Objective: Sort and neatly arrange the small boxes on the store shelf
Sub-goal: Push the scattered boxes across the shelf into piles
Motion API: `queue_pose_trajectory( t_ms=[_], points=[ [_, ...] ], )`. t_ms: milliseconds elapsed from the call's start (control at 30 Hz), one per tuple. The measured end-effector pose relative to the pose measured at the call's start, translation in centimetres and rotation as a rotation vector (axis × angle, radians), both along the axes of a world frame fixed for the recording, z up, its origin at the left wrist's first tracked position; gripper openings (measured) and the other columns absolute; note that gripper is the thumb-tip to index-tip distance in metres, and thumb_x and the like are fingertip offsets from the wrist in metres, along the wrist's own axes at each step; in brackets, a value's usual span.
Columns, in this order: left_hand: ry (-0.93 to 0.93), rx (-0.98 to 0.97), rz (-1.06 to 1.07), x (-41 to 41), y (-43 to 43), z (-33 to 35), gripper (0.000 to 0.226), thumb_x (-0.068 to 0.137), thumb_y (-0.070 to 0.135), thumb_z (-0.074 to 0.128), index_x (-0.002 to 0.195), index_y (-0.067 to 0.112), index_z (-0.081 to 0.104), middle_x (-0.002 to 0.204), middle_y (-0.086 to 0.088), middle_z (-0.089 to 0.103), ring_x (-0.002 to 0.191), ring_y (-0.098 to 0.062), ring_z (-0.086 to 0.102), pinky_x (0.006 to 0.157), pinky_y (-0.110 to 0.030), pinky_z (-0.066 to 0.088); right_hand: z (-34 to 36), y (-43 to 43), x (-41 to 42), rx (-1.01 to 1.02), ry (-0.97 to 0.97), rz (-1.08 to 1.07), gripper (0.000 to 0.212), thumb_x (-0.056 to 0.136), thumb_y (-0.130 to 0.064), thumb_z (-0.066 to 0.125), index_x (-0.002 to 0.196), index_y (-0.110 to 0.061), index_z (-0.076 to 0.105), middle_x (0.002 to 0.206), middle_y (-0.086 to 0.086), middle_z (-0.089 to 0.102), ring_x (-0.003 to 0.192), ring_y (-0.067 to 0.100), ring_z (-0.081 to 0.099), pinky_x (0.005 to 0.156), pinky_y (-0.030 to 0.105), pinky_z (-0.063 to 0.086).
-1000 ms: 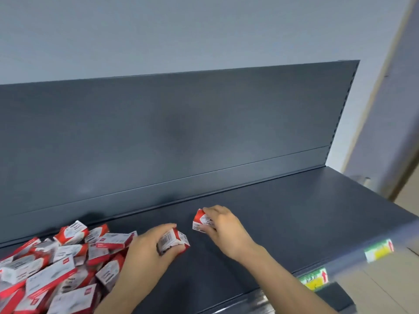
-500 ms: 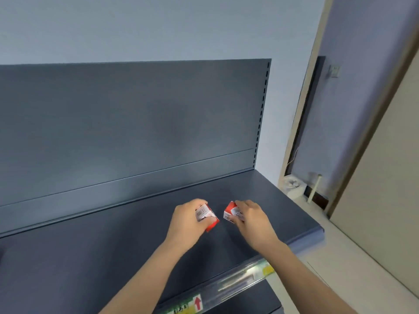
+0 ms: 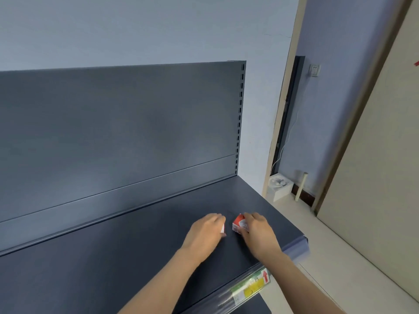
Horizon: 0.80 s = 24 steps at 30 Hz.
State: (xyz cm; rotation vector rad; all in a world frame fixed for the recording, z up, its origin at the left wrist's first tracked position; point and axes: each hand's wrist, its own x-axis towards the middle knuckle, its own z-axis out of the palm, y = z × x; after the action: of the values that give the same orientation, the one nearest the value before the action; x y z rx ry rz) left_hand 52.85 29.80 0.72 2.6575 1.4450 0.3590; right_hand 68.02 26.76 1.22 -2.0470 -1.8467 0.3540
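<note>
Right box: a small red-and-white carton [image 3: 239,225] sits low on the dark shelf [image 3: 113,257], near its right end and toward the front lip. Whether its base is fully down on the shelf, you cannot tell.
Right hand: your right hand [image 3: 258,234] is closed around that carton from its right side, fingers curled over the top edge, thumb side hidden.
Left box: only a thin white-and-red sliver [image 3: 223,228] shows past your left fingers; the rest is covered.
Left hand: your left hand [image 3: 205,232] is cupped palm-down over this second box, holding it against or just above the shelf.
Spacing: the two boxes are near each other but apart, with a strip of bare shelf between them.
Handling: these look like light, thin cardboard cartons, stiff at the edges and likely to dent on the broad faces if squeezed. The printed card is probably smooth, so it should slide easily on the painted metal.
Where to hold: pinch across the short sides, near the corners, and keep pressure gentle.
Risk: a light box tips or skids at a nudge; set each flat before you let go.
Front lip: a price-tag strip [image 3: 251,285] runs along it.
</note>
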Motion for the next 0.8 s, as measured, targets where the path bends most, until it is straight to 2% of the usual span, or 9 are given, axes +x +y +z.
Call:
queue_pose_trajectory(
  t_ms=[167, 233, 333, 400, 467, 500, 600, 700, 800],
  points=[
    [0.109, 0.025, -0.086, -2.1, -1.6, -0.6, 0.071, 0.095, 0.054, 0.024, 0.149, 0.011, 0.008, 0.158, -0.002, 0.005, 0.146, -0.012, 0.002, 0.114, -0.021, -0.005, -0.5, -0.1, -0.6, 0.09, -0.077, 0.034, 0.055, 0.096, -0.039, 0.042, 0.141, -0.009, 0.031, 0.144, 0.006, 0.039, 0.133, 0.021, 0.035, 0.106, 0.027, 0.031],
    [0.064, 0.036, 0.018, -3.0, -2.1, 0.2, 0.087, 0.082, 0.065, 0.001, 0.148, 0.009, 0.002, 0.158, -0.004, -0.001, 0.146, -0.014, -0.003, 0.112, -0.024, -0.014, 0.2, 0.3, -1.7, 0.153, -0.087, 0.073, 0.058, 0.095, -0.035, 0.045, 0.142, -0.004, 0.03, 0.146, 0.012, 0.038, 0.136, 0.025, 0.033, 0.111, 0.03, 0.028],
    [-0.032, 0.067, 0.251, -5.6, -3.4, 1.9, 0.095, 0.07, 0.059, -0.015, 0.148, 0.006, 0.001, 0.158, -0.008, 0.0, 0.146, -0.018, -0.002, 0.111, -0.031, -0.017, 1.3, 0.8, -4.6, 0.289, -0.072, 0.166, 0.06, 0.09, -0.027, 0.057, 0.136, 0.006, 0.038, 0.138, 0.024, 0.046, 0.13, 0.038, 0.041, 0.107, 0.042, 0.035],
    [-0.058, 0.124, 0.4, -8.0, -4.5, 2.9, 0.09, 0.078, 0.056, -0.014, 0.147, 0.003, 0.012, 0.157, -0.011, 0.012, 0.146, -0.02, 0.01, 0.113, -0.037, -0.01, 2.0, 1.0, -7.2, 0.355, -0.065, 0.231, 0.06, 0.086, -0.023, 0.062, 0.132, 0.009, 0.041, 0.132, 0.029, 0.05, 0.125, 0.043, 0.045, 0.103, 0.05, 0.038],
    [-0.062, 0.178, 0.564, -11.0, -6.1, 4.2, 0.082, 0.091, 0.05, -0.01, 0.14, 0.002, 0.036, 0.147, -0.012, 0.038, 0.138, -0.021, 0.035, 0.113, -0.04, 0.014, 2.7, 0.8, -10.4, 0.399, -0.034, 0.301, 0.06, 0.085, -0.024, 0.062, 0.131, 0.009, 0.042, 0.131, 0.03, 0.05, 0.124, 0.044, 0.047, 0.1, 0.055, 0.038],
    [-0.078, 0.172, 0.635, -12.4, -7.3, 5.0, 0.083, 0.091, 0.05, -0.01, 0.138, 0.002, 0.038, 0.146, -0.012, 0.04, 0.136, -0.022, 0.038, 0.112, -0.039, 0.02, 2.9, 0.5, -12.0, 0.418, -0.017, 0.336, 0.06, 0.087, -0.027, 0.058, 0.131, 0.009, 0.042, 0.132, 0.03, 0.05, 0.124, 0.045, 0.047, 0.1, 0.056, 0.038],
    [-0.067, 0.073, 0.745, -16.2, -10.9, 6.4, 0.091, 0.08, 0.056, -0.016, 0.146, 0.003, 0.018, 0.155, -0.014, 0.02, 0.144, -0.023, 0.017, 0.117, -0.037, 0.004, 3.3, -1.1, -16.6, 0.421, 0.006, 0.448, 0.062, 0.093, -0.04, 0.045, 0.133, 0.007, 0.04, 0.135, 0.028, 0.047, 0.126, 0.043, 0.044, 0.103, 0.054, 0.037],
    [-0.008, 0.079, 0.876, -19.9, -13.7, 6.5, 0.078, 0.095, 0.048, -0.004, 0.128, 0.006, 0.053, 0.132, -0.009, 0.057, 0.124, -0.019, 0.053, 0.104, -0.035, 0.042, 3.5, -3.2, -20.8, 0.429, 0.016, 0.57, 0.072, 0.089, -0.051, 0.027, 0.136, 0.002, 0.038, 0.14, 0.024, 0.044, 0.131, 0.039, 0.041, 0.106, 0.049, 0.034],
    [0.017, 0.08, 0.959, -23.2, -16.4, 5.6, 0.074, 0.096, 0.047, 0.002, 0.123, 0.008, 0.059, 0.126, -0.005, 0.062, 0.118, -0.017, 0.058, 0.098, -0.034, 0.048, 4.0, -5.2, -24.6, 0.409, 0.034, 0.666, 0.067, 0.095, -0.05, 0.03, 0.14, -0.001, 0.033, 0.145, 0.021, 0.038, 0.136, 0.034, 0.034, 0.111, 0.046, 0.03]
  ],
)
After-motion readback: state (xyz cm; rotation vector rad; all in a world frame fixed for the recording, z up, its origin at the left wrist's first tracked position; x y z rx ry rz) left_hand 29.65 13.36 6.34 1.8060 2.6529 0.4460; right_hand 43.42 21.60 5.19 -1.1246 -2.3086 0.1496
